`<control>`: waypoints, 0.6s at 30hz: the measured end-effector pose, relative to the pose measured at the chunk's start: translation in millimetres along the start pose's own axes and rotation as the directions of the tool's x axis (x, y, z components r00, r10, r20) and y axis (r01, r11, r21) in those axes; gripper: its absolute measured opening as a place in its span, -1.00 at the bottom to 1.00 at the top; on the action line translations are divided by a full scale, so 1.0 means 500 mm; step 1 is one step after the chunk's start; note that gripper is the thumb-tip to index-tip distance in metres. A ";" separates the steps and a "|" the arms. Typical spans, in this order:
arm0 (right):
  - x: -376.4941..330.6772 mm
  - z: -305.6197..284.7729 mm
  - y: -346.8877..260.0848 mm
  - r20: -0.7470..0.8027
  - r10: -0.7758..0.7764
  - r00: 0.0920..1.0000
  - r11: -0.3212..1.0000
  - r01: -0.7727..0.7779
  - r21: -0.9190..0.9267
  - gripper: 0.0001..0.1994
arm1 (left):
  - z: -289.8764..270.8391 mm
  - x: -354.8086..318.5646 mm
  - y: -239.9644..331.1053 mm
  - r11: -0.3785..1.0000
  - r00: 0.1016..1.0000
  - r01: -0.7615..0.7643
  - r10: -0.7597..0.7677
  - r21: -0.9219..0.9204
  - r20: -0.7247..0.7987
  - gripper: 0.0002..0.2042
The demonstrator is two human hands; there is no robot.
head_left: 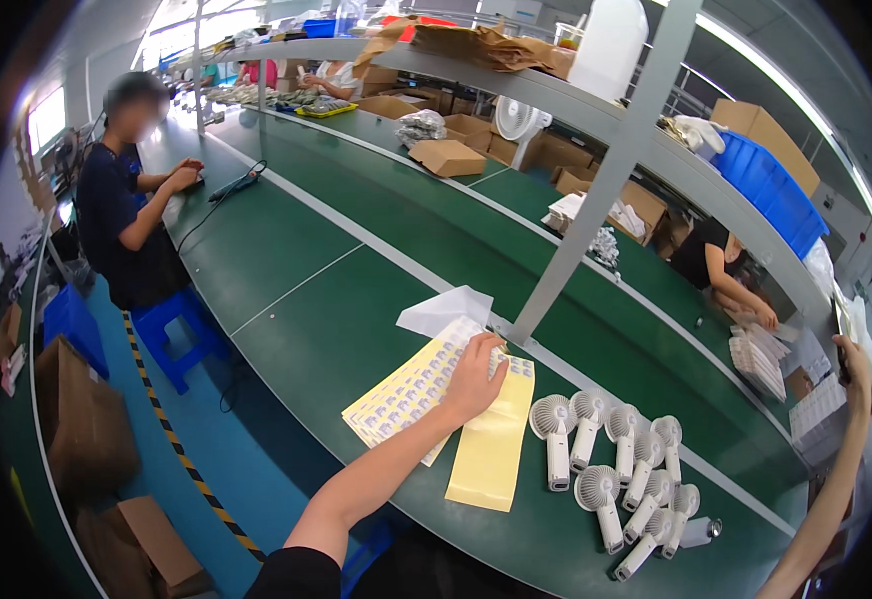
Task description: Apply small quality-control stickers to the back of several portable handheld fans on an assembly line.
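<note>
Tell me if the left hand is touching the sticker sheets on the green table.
Touching. The head view shows the left hand lying flat, palm down, on the yellow sticker sheets, fingers spread over the top sheet with no gap visible.

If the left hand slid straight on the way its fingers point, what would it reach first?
The left hand lies flat on the sticker sheets, fingers pointing up and slightly right. First in that line is probably the folded white paper, or the foot of the grey shelf post beside it; depth is unclear.
</note>
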State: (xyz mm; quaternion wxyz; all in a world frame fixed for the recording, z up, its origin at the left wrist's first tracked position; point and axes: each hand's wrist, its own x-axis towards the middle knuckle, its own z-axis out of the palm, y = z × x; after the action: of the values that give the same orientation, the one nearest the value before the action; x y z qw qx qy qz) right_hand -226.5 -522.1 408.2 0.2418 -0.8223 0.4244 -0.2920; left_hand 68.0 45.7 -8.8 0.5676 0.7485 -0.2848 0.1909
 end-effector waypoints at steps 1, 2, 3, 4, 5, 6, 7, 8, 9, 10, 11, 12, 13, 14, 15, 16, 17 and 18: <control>-0.025 0.014 0.028 -0.062 -0.087 0.994 0.990 0.093 0.108 -0.69 | 0.003 0.005 0.004 1.000 0.999 -0.028 0.027 -0.007 -0.027 -0.67; -0.056 0.030 0.062 -0.133 -0.165 0.977 0.960 0.190 0.206 -0.73 | 0.006 0.005 0.009 0.999 0.999 -0.035 0.035 -0.017 -0.008 -0.67; -0.092 0.057 0.082 -0.169 -0.210 0.963 0.932 0.249 0.264 -0.73 | 0.002 0.007 0.016 0.999 0.999 -0.042 0.041 -0.030 -0.023 -0.68; -0.123 0.100 0.114 -0.377 -0.184 0.908 0.881 0.322 0.347 -0.58 | 0.005 0.009 0.027 0.997 0.998 -0.052 0.051 -0.049 -0.033 -0.70; -0.182 0.153 0.103 -0.451 -0.192 0.872 0.876 0.359 0.322 -0.39 | 0.002 0.008 0.035 0.995 0.995 -0.084 0.081 -0.047 -0.058 -0.71; -0.258 0.204 0.086 -0.426 -0.185 0.886 0.885 0.339 0.320 -0.33 | 0.005 0.010 0.048 0.996 0.997 -0.074 0.072 -0.044 -0.037 -0.71; -0.331 0.242 0.075 -0.382 -0.267 0.884 0.842 0.407 0.353 -0.34 | 0.015 0.013 0.074 0.987 0.990 -0.122 0.128 -0.101 0.055 -0.70; -0.417 0.301 0.029 -0.295 -0.262 0.919 0.866 0.359 0.348 -0.34 | 0.019 0.011 0.096 0.976 0.973 -0.157 0.179 -0.152 0.147 -0.70; -0.468 0.367 0.029 -0.243 -0.233 0.942 0.872 0.313 0.377 -0.32 | 0.029 0.007 0.119 0.956 0.946 -0.009 0.103 -0.292 0.308 -0.69; -0.547 0.440 0.003 -0.187 -0.263 0.947 0.807 0.322 0.496 -0.27 | 0.034 0.005 0.155 0.909 0.876 0.166 0.042 -0.382 0.480 -0.67; -0.593 0.492 -0.001 -0.079 -0.273 0.959 0.882 0.283 0.377 -0.21 | 0.041 0.003 0.187 0.834 0.768 0.351 0.003 -0.425 0.641 -0.65; -0.664 0.538 -0.071 0.196 -0.119 0.973 0.875 0.009 0.484 -0.17 | 0.038 -0.007 0.192 0.810 0.724 0.372 0.053 -0.454 0.688 -0.57; -0.691 0.597 -0.047 0.159 -0.238 0.958 0.916 0.167 0.365 -0.13 | 0.054 -0.015 0.218 0.740 0.681 0.445 0.086 -0.504 0.728 -0.53; -0.712 0.648 -0.037 0.228 -0.301 0.926 0.880 0.178 0.441 -0.12 | 0.069 -0.025 0.234 0.669 0.636 0.520 0.112 -0.531 0.764 -0.48; -0.750 0.684 -0.067 0.315 -0.254 0.914 0.814 0.026 0.581 -0.13 | 0.081 -0.035 0.231 0.553 0.549 0.657 0.116 -0.513 0.828 -0.40; -0.770 0.725 -0.058 0.275 -0.297 0.914 0.834 0.108 0.541 -0.13 | 0.084 -0.045 0.244 0.632 0.599 0.608 0.032 -0.480 0.800 -0.39; -0.779 0.780 -0.021 0.190 -0.363 0.912 0.808 0.206 0.552 -0.15 | 0.096 -0.051 0.238 0.661 0.630 0.605 -0.057 -0.443 0.775 -0.37; -0.791 0.771 -0.049 0.316 -0.284 0.905 0.757 0.009 0.653 -0.16 | 0.096 -0.054 0.217 0.575 0.612 0.684 -0.118 -0.449 0.782 -0.37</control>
State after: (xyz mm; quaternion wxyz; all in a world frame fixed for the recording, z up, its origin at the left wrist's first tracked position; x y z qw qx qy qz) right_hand -134.4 -119.9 40.6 0.5626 -0.7637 0.1747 -0.2642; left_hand -24.2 -15.6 41.9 0.6939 0.5253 -0.3259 -0.3692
